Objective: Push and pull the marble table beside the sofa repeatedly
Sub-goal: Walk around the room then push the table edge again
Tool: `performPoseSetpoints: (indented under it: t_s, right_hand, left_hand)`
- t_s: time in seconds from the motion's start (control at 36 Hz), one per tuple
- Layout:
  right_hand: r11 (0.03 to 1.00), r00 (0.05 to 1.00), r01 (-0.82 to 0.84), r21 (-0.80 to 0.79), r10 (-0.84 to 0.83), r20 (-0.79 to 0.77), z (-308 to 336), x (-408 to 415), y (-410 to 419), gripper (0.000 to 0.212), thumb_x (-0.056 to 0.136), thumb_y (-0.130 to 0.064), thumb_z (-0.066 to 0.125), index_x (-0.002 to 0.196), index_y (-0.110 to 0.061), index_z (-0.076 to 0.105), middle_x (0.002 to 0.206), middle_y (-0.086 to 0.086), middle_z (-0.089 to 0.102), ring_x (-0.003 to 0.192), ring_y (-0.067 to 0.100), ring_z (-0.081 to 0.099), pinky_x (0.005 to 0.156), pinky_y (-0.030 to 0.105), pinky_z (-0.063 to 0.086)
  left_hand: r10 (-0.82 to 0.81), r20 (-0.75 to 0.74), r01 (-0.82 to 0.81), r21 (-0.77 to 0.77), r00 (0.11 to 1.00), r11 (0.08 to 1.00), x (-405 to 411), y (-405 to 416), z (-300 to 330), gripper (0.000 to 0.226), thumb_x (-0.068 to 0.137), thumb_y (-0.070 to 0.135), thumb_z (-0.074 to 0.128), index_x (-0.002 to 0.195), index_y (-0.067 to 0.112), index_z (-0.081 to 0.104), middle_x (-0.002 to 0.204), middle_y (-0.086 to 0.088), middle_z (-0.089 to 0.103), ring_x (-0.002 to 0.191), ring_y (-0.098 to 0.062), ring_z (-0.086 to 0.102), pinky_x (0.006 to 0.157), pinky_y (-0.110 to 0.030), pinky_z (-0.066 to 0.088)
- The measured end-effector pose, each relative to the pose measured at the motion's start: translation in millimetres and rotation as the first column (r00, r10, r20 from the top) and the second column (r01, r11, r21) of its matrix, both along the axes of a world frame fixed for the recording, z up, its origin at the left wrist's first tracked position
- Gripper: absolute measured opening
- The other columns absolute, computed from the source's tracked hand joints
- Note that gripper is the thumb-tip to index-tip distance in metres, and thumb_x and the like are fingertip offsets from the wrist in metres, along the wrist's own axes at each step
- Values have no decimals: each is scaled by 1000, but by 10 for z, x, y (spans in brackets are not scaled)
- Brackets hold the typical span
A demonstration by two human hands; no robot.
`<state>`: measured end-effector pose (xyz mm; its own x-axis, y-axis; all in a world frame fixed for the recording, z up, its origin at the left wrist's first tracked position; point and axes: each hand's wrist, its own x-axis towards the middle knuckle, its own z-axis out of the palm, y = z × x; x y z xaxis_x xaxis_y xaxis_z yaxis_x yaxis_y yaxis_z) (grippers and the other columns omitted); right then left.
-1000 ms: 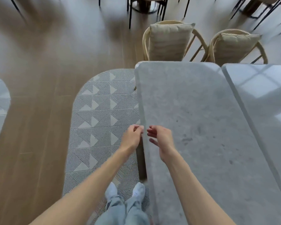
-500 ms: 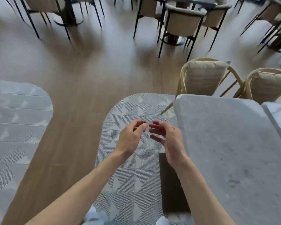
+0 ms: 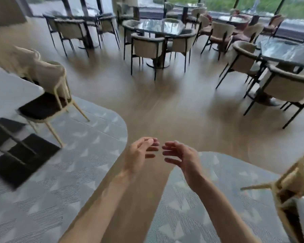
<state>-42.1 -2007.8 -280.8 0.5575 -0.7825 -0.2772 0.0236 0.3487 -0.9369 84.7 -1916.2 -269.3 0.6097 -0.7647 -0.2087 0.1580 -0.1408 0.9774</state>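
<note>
Wooden floor (image 3: 165,106), two patterned grey rugs (image 3: 63,172), cream-framed chair (image 3: 49,95), dark-legged dining chairs (image 3: 147,48)

We have left the grey marble table, which is no longer in view; the camera has swung up across the brown wooden floor (image 3: 165,106). Our left hand (image 3: 139,155) and right hand (image 3: 182,156), formerly at the table edge, now hover empty over that floor.

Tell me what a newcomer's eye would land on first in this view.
First, the two bare hands raised mid-frame, left hand and right hand, fingers loosely curled, holding nothing, over a strip of wooden floor between two grey patterned rugs. Next, the glass-topped dining table ringed by beige chairs straight ahead, and a cream-framed chair at the left.
</note>
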Motion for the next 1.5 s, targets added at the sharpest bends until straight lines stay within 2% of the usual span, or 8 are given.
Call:
performPoseSetpoints:
  t_s: [0.17, 0.39, 0.58, 0.78, 0.94, 1.08, 1.28, 1.5]
  right_hand:
    - [952, 949, -302, -49, 305, 80, 172, 1193, -351, 33, 100, -21, 48, 90, -10, 77, 95, 15, 77, 86, 24, 73, 77, 37, 59]
    - [710, 708, -681, -179, 701, 86, 551, 2333, -749, 29, 98, -25, 52, 95, -13, 78, 101, 13, 77, 93, 25, 73, 79, 37, 58]
    - [586, 580, -782, -211, 809, 99, 918, 3109, -1151, 27, 99, -19, 51, 98, -4, 74, 103, 14, 76, 97, 31, 71, 87, 45, 56]
    - [504, 498, -819, -274, 862, 97, 1142, 4084, -1502, 27, 97, -19, 53, 96, -5, 76, 99, 13, 76, 99, 32, 70, 92, 47, 55]
    - [466, 460, -825, -320, 882, 102, 1188, 5202, -1865, 23, 94, -20, 57, 86, -13, 78, 92, 9, 78, 88, 20, 74, 84, 41, 57]
    - [484, 477, -824, -294, 873, 99, 1217, 6196, -2348, 24, 93, -21, 56, 92, -9, 77, 93, 12, 78, 90, 24, 73, 75, 31, 55]
    - [546, 536, -795, -266, 836, 114, 1309, 7462, -3065, 24, 92, -21, 58, 93, -7, 76, 97, 14, 77, 97, 32, 73, 88, 46, 55]
    - [549, 540, -788, -278, 833, 116, 1075, 8825, -3769, 25, 92, -25, 58, 87, -13, 79, 97, 13, 77, 95, 28, 73, 80, 37, 56]
  left_hand:
    - [227, 44, -227, -15, 973, 974, 890, 31, 150, 28, 102, 18, 47, 109, 4, 70, 105, -13, 75, 100, -28, 70, 85, -41, 56]
    - [569, 112, -560, -101, 815, 822, 1588, -71, 380, 25, 100, 23, 50, 106, 13, 73, 101, -2, 77, 99, -21, 72, 89, -39, 56]
    - [786, 62, -767, -188, 615, 614, 2057, -314, 650, 26, 99, 18, 50, 105, 6, 72, 104, -13, 75, 103, -35, 69, 93, -51, 53]
    - [862, 83, -816, -287, 500, 501, 2867, -706, 847, 28, 100, 16, 49, 89, 15, 75, 99, -11, 77, 98, -28, 71, 84, -42, 57]
    - [872, 58, -812, -339, 486, 475, 3900, -1218, 835, 26, 100, 12, 48, 96, 7, 73, 100, -15, 76, 95, -28, 72, 84, -42, 57]
    - [856, 28, -797, -349, 516, 492, 4971, -1802, 882, 28, 99, 15, 47, 102, 0, 71, 100, -17, 75, 96, -30, 71, 84, -41, 56]
    - [800, 64, -752, -305, 596, 584, 6218, -2484, 1010, 30, 88, 31, 54, 97, 12, 74, 99, -14, 76, 95, -30, 73, 86, -40, 58]
    - [794, 91, -747, -291, 600, 598, 7585, -3080, 855, 27, 96, 22, 50, 94, 10, 75, 97, -10, 77, 95, -21, 73, 84, -37, 58]
